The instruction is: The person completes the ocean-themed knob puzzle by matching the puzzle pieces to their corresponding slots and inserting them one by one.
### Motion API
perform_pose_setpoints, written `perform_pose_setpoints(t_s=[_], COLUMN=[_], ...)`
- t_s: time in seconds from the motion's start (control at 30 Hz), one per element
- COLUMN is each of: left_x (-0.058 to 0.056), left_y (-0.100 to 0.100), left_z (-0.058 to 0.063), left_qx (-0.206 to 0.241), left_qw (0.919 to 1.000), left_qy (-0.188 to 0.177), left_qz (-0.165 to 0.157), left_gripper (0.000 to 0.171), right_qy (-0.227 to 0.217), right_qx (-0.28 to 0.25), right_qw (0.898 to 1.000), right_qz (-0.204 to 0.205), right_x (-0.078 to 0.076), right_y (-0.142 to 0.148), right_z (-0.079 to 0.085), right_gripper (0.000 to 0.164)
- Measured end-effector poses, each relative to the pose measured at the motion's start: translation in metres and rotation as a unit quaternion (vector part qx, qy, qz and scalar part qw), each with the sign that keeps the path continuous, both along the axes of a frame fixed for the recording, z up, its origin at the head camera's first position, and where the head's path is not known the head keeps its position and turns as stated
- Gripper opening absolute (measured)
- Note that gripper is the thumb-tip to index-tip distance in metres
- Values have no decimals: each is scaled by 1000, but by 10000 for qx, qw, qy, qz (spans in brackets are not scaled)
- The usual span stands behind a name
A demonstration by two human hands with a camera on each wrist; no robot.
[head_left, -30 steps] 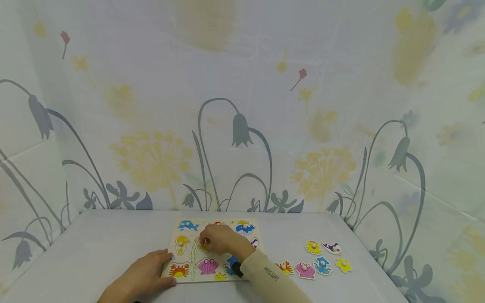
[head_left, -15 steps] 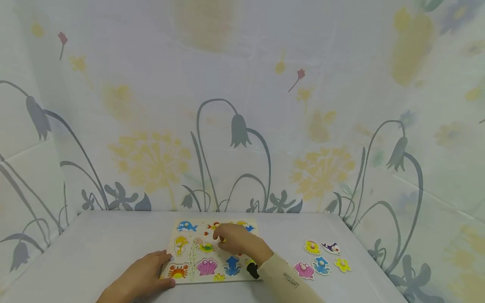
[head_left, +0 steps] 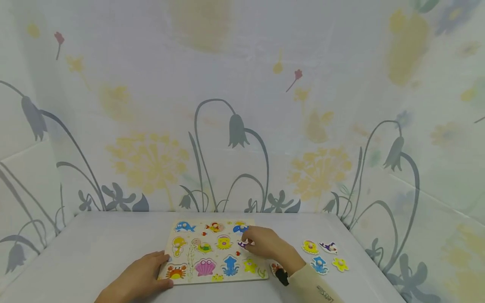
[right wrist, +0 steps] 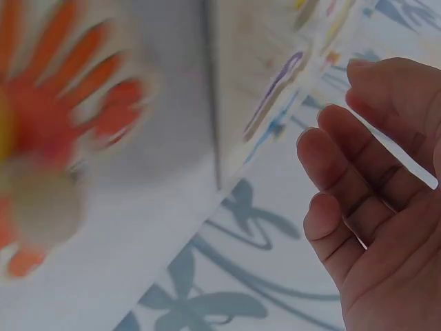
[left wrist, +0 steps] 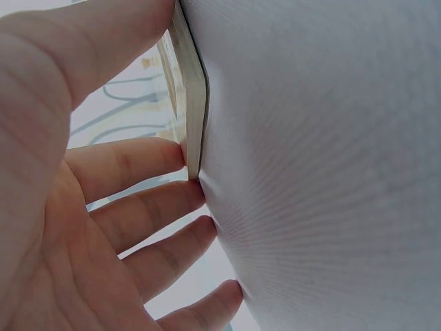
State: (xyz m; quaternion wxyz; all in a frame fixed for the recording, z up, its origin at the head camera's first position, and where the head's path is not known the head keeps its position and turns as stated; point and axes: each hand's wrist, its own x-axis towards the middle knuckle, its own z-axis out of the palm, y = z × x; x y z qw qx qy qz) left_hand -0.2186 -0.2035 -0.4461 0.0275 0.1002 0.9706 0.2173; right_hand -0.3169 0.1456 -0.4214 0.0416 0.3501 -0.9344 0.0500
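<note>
A light wooden peg puzzle board [head_left: 204, 281] with sea-animal pictures lies on the table. My left hand [head_left: 140, 273] rests at its left side; in the left wrist view the thumb and fingertips of this hand [left wrist: 138, 227] touch the board's edge [left wrist: 197, 124]. Over the board's right side, my right hand [head_left: 265, 242] hovers near the purple dolphin picture [head_left: 243, 244]. Seen in the right wrist view, that hand [right wrist: 393, 186] has loosely bent fingers and holds nothing. A knobbed orange crab piece [right wrist: 48, 117] lies below it, partly hidden by the wrist in the head view.
Right of the board lie a yellow octopus piece [head_left: 310, 247], a purple dolphin piece [head_left: 329, 247], a blue squid piece [head_left: 319, 265] and a yellow star piece [head_left: 340, 264]. My right sleeve [head_left: 314, 286] crosses the front. A flower-patterned curtain [head_left: 212, 168] stands behind the table.
My right hand has moved right across the board, from the turtle picture past the octopus to the right edge, uncovering the pictures in the middle. My left hand stays at the board's left side.
</note>
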Motion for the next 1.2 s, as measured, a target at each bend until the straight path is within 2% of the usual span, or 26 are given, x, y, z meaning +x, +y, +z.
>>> perform_pose_setpoints(t_s=[0.2, 0.43, 0.77, 1.03, 1.2], left_x=[1, -1, 2, 2, 2], left_y=[-1, -2, -3, 0, 0], left_z=[1, -1, 2, 1, 0], left_qx=[-8, -75, 35, 81, 65], left_qw=[9999, 9998, 10000, 9999, 10000], left_qy=[-120, -143, 56, -67, 31], left_qz=[67, 98, -10, 119, 28], left_gripper=[80, 81, 78, 78, 79], right_qy=[-147, -217, 101, 22, 1], right_qx=[-136, -315, -616, -875, -929], right_qw=[9994, 9972, 9924, 9854, 9836], right_qz=[-274, -636, -1064, -1460, -1549], right_x=[4, 9, 2, 4, 4], right_y=[27, 57, 113, 147, 160], right_z=[-7, -8, -13, -15, -17], right_gripper=[14, 16, 11, 9, 10])
